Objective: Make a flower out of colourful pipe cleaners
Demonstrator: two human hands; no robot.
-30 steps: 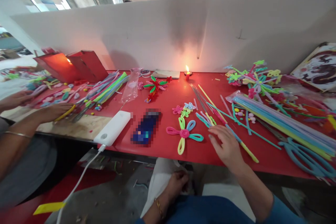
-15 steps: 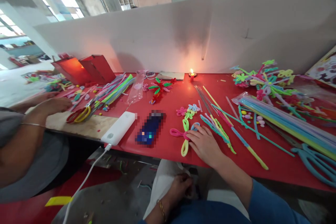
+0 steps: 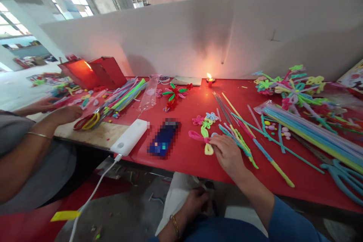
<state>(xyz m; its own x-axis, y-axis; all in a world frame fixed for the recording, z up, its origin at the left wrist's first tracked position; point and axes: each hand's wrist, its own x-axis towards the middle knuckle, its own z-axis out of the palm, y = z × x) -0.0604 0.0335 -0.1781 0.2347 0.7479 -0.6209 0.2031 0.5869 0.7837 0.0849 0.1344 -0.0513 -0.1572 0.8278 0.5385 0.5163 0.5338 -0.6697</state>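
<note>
My right hand (image 3: 228, 153) pinches a pipe-cleaner flower (image 3: 208, 147) by its right side, at the front of the red table. The flower has pink, green and yellow loops around a small red centre; a blue loop is mostly hidden by my fingers. Just beyond it lie small pink, green and blue pipe-cleaner blossoms (image 3: 206, 121). To the right of my hand is a bunch of short pipe cleaners (image 3: 239, 141). My left hand (image 3: 198, 201), with a bracelet at the wrist, rests on my lap in shadow. Its fingers are curled, and their inside is hidden.
A lit candle (image 3: 210, 81) burns near the white partition. A phone (image 3: 164, 138) and a white power strip (image 3: 129, 138) lie to the left. Blue-handled scissors (image 3: 343, 176) and bagged pipe cleaners (image 3: 309, 132) lie right. A co-worker's hand (image 3: 68, 115) is at far left.
My right hand has raised and tilted the flower, its pink loop now pointing up to the left. The whole view has shifted slightly. My left hand stays on my lap.
</note>
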